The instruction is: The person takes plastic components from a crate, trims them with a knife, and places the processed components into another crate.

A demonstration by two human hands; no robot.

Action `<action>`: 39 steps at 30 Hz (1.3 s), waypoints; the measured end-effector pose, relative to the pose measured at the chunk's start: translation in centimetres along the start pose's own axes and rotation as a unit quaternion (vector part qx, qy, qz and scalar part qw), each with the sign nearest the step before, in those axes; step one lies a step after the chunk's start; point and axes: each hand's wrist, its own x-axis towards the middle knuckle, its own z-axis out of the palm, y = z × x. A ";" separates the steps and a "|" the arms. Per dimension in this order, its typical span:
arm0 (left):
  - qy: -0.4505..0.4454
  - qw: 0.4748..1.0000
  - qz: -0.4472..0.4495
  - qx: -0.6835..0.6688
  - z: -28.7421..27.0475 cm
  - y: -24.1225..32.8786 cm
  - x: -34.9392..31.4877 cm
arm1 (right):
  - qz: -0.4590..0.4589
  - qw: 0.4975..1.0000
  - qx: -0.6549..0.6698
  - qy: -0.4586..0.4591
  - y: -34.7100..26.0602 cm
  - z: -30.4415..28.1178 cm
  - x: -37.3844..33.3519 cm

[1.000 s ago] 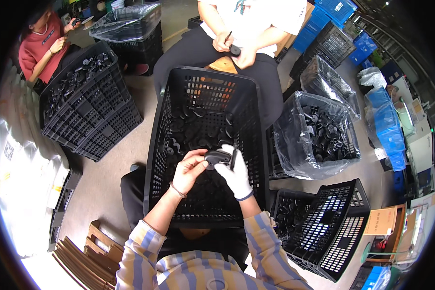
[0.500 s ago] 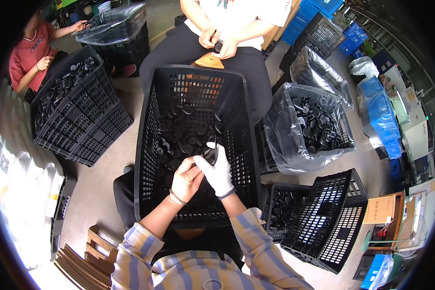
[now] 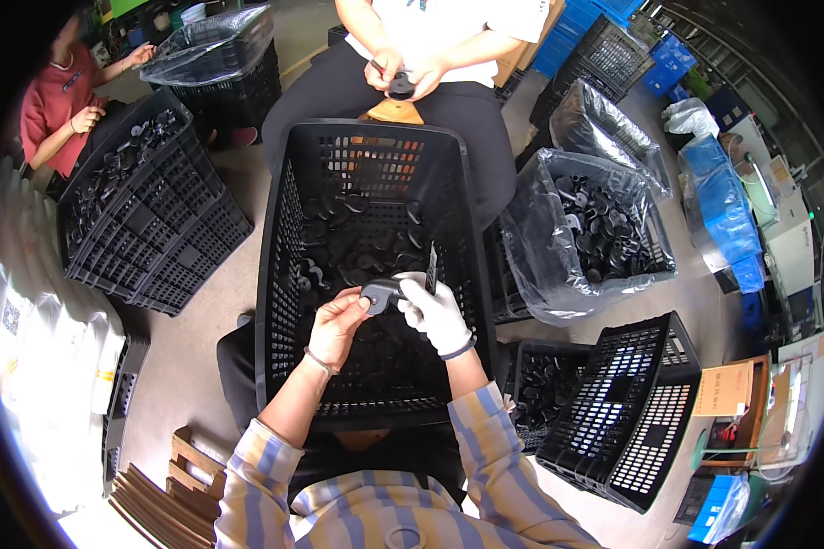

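Observation:
In front of me, over a deep black plastic crate (image 3: 267,302), my bare left hand (image 3: 335,320) pinches a black plastic part (image 3: 377,296) by its round, flat end. The part has a disc with a small centre hole and a short arm pointing right. My right hand (image 3: 438,316), in a white glove, is closed beside that arm. From its fist a slim knife-like tool (image 3: 433,261) sticks up; its lower portion is hidden by the glove. Whether the right fingers also touch the part, I cannot tell. Many similar black parts (image 3: 339,215) lie inside the crate.
Opposite sits a person whose hands (image 3: 401,80) hold another black part. A plastic-lined crate (image 3: 558,284) of parts stands right, with a tilted black crate (image 3: 604,412) nearer me. At left are stacked crates (image 3: 156,238) and another person in a red shirt (image 3: 57,101).
My hands have moved apart slightly, the right one going right. The part has turned so its round face shows, and the tool now stands upright. The person opposite has shifted their hands.

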 end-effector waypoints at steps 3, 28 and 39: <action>0.015 0.999 0.014 0.043 -0.9 -0.1 -0.3 | 0.021 1.000 0.012 0.000 0.1 0.2 0.1; -0.148 0.809 -0.408 0.397 -4.1 -2.2 -1.6 | 0.091 0.943 0.319 0.024 -0.5 -5.1 2.0; -0.108 0.597 -0.324 0.726 -8.7 -8.1 4.6 | 0.029 0.963 0.266 0.018 -0.8 -5.5 2.5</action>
